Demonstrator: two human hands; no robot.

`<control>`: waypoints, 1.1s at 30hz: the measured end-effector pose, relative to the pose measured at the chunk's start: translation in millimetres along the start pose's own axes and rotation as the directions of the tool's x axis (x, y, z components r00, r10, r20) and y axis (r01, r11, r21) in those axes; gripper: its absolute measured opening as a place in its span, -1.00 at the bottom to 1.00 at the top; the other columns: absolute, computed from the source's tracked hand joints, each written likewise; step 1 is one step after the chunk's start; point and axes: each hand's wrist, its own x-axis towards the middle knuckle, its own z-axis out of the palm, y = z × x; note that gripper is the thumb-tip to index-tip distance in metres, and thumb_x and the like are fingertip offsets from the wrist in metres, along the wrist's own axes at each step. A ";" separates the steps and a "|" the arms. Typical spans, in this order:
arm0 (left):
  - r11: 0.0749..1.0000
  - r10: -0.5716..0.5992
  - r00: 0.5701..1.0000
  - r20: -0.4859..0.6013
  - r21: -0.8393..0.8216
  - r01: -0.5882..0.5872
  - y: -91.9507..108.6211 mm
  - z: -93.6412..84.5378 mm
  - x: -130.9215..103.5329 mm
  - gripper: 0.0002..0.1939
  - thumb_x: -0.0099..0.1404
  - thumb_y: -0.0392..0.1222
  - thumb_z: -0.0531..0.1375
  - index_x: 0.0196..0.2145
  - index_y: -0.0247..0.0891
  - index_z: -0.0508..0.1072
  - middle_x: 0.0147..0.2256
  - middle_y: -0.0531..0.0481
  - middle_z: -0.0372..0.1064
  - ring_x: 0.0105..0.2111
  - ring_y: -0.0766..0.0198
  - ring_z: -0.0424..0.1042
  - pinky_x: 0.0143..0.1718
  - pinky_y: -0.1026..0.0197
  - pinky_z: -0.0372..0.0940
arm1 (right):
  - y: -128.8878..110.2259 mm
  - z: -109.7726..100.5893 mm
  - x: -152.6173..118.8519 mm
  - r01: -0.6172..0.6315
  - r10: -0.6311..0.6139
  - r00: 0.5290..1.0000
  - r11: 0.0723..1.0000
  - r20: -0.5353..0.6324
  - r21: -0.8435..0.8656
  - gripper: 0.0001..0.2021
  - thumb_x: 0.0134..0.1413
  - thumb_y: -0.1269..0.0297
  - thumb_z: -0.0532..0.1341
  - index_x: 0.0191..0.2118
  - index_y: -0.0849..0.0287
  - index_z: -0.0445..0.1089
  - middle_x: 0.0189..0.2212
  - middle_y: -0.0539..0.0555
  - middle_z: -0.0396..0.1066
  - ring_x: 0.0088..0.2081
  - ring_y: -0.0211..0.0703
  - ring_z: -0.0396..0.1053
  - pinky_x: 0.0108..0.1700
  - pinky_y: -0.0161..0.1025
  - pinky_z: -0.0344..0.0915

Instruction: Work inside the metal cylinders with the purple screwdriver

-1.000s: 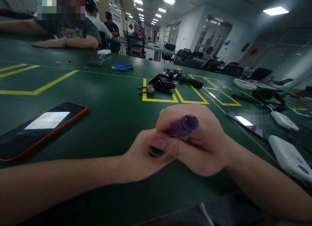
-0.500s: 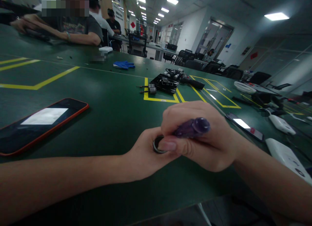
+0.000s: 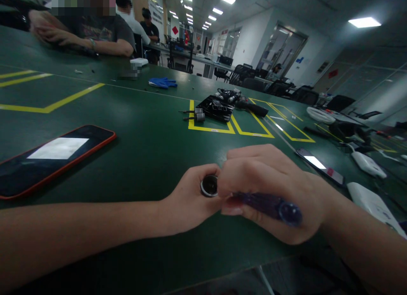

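Near the middle of the view, my left hand point(image 3: 193, 197) is wrapped round a small round part point(image 3: 209, 186) with a dark hollow end and a silvery rim. Most of that part is hidden by my fingers. My right hand point(image 3: 270, 193), closed, grips a screwdriver point(image 3: 270, 207) by its translucent purple handle. The rounded butt of the handle points toward me and to the right; the tip is out of sight. My right fingertips are right beside the round part's open end, and the two hands overlap there.
An orange-cased phone point(image 3: 60, 155) lies at left. Beyond my hands are a black pouch point(image 3: 216, 108), small grey cylinders point(image 3: 199, 114) and a blue glove point(image 3: 163, 82). Another phone point(image 3: 319, 164) and a white device point(image 3: 375, 206) lie right. A person point(image 3: 104, 36) sits across the green table.
My right hand has moved slightly right and down. The screwdriver's handle has swung lower and to the right, uncovering the round part's dark opening. My left hand stays nearly in place.
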 end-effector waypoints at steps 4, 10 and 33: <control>0.994 -0.031 1.000 0.001 -0.107 0.031 -7.5 2.1 -1.5 -0.70 -0.03 0.01 0.21 -0.53 -0.28 0.26 -0.58 0.09 0.16 -0.53 0.34 0.20 -0.51 0.29 0.17 | -1.6 0.7 -1.6 -0.073 0.077 0.995 0.996 -0.063 0.058 -0.86 -0.06 0.53 0.14 -0.32 0.25 0.22 -0.46 -0.01 0.32 -0.45 -0.32 0.23 -0.36 -0.32 0.22; 0.990 -0.047 0.998 0.031 -0.133 0.051 -12.3 3.4 -1.8 -0.68 -0.02 -0.02 0.25 -0.53 -0.30 0.25 -0.59 0.10 0.16 -0.54 0.36 0.20 -0.53 0.32 0.16 | 0.7 3.5 -7.5 -0.056 0.094 0.979 0.977 -0.183 0.204 -0.76 -0.15 0.61 0.15 -0.32 0.19 0.21 -0.47 -0.03 0.28 -0.40 -0.28 0.29 -0.32 -0.26 0.29; 0.986 0.103 0.992 0.079 0.127 -0.112 -12.4 1.2 -7.6 -0.76 0.14 -0.08 0.14 -0.47 -0.36 0.30 -0.57 0.08 0.21 -0.58 0.41 0.16 -0.59 0.36 0.10 | -5.0 6.2 -17.8 -0.145 0.271 0.922 0.905 -0.278 0.400 -0.82 -0.05 0.55 0.18 -0.32 0.18 0.20 -0.52 -0.06 0.21 -0.51 -0.33 0.20 -0.49 -0.29 0.15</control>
